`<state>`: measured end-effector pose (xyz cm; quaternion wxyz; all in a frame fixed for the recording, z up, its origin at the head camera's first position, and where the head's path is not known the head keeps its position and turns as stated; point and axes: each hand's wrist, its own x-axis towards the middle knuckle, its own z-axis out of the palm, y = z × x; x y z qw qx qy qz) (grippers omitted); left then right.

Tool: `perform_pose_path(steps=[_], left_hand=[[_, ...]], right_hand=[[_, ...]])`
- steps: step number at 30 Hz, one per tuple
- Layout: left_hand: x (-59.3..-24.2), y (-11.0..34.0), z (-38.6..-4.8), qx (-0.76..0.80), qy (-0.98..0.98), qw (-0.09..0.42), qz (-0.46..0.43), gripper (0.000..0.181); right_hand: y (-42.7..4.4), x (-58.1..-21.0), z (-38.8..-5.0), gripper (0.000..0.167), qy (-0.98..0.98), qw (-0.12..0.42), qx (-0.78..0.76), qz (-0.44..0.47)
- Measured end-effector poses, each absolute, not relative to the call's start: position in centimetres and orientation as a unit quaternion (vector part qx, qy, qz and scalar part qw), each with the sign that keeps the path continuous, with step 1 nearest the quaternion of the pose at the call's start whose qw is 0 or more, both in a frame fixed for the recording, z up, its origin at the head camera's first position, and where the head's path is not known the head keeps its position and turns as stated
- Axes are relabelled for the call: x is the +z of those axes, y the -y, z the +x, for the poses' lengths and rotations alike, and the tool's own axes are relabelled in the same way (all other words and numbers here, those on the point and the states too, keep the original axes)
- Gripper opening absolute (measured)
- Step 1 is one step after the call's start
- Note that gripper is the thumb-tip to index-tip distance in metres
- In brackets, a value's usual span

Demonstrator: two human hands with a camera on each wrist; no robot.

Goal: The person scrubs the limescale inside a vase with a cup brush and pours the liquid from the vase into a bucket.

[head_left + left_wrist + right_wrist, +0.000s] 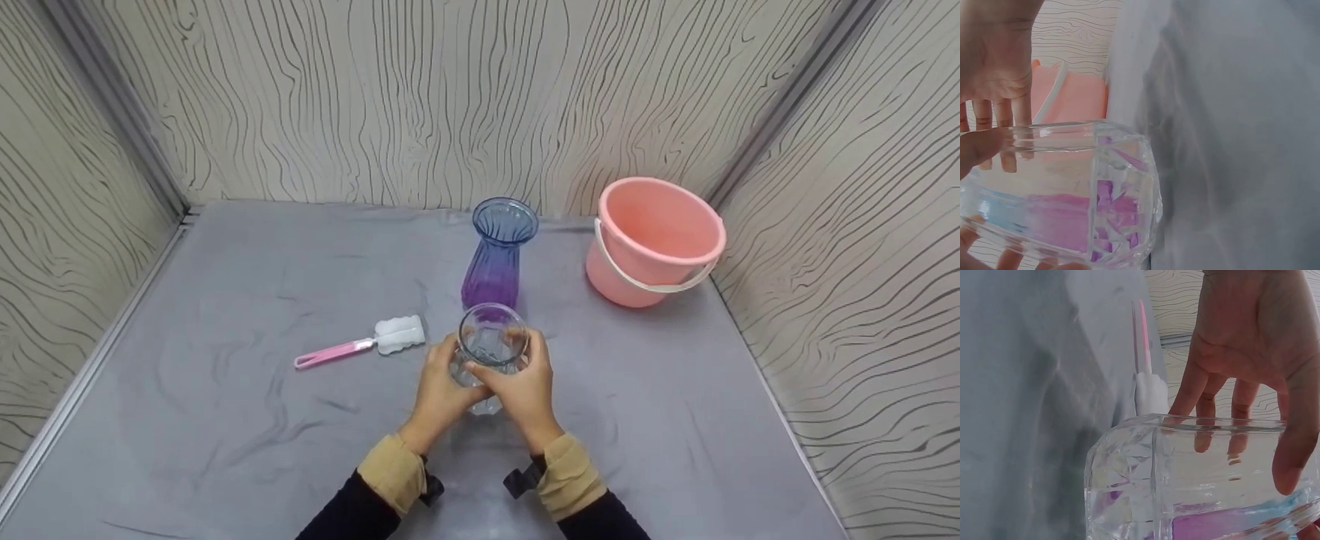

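Observation:
Both hands hold a clear glass vase (491, 346) with a round rim, upright in front of the blue-and-purple vase. My left hand (441, 388) grips its left side and my right hand (528, 388) its right side, with the thumbs on the near side. In the left wrist view the clear vase (1061, 169) shows a thick faceted base. Through the glass, the blue-and-purple vase (495, 262) appears behind it. Whether the clear vase's base touches the cloth is hard to tell.
A sponge brush (399, 334) with a pink handle lies left of the hands. At the back right stands a pink bucket (637, 281) with a white handle. Grey cloth (225, 300) covers the table, and wood-patterned panels (412, 97) enclose its back and sides.

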<state>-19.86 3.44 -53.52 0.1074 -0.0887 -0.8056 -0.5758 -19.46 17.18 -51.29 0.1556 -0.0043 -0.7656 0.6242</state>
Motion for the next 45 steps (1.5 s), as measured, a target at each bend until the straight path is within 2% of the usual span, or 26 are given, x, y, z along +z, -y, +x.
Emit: perform_pose_path(steps=[6, 13, 21, 29, 34, 40, 45], left_hand=[[-53.8, -2.7, -19.4, -0.57, 0.809, 0.087, -0.109, 0.083], [-54.2, -1.0, -19.4, -0.597, 0.791, 0.02, -0.132, 0.078], [-54.2, 0.2, -20.0, -0.624, 0.77, -0.022, -0.13, 0.078], [-55.1, 1.6, -19.7, -0.677, 0.726, -0.034, -0.112, 0.058], [-55.6, 2.4, -19.9, -0.709, 0.703, -0.026, -0.041, 0.047], [-55.7, 3.8, -20.6, -0.795, 0.589, -0.05, 0.136, 0.052], [-55.1, 5.6, -21.1, -0.853, 0.478, -0.051, 0.203, 0.05]], right_hand=[[-17.1, -51.7, -18.9, 0.073, 0.777, 0.136, 0.614, -0.002], [-16.8, -52.2, -18.8, 0.07, 0.782, 0.122, 0.611, 0.026], [-16.9, -52.5, -19.5, 0.075, 0.775, 0.059, 0.628, 0.046], [-16.9, -52.8, -19.6, 0.076, 0.792, 0.059, 0.605, 0.06], [-17.0, -52.8, -20.0, 0.074, 0.797, 0.084, 0.594, 0.067], [-17.2, -52.7, -20.2, 0.075, 0.806, 0.085, 0.582, 0.074], [-17.4, -52.5, -20.3, 0.075, 0.805, 0.09, 0.581, 0.076]])
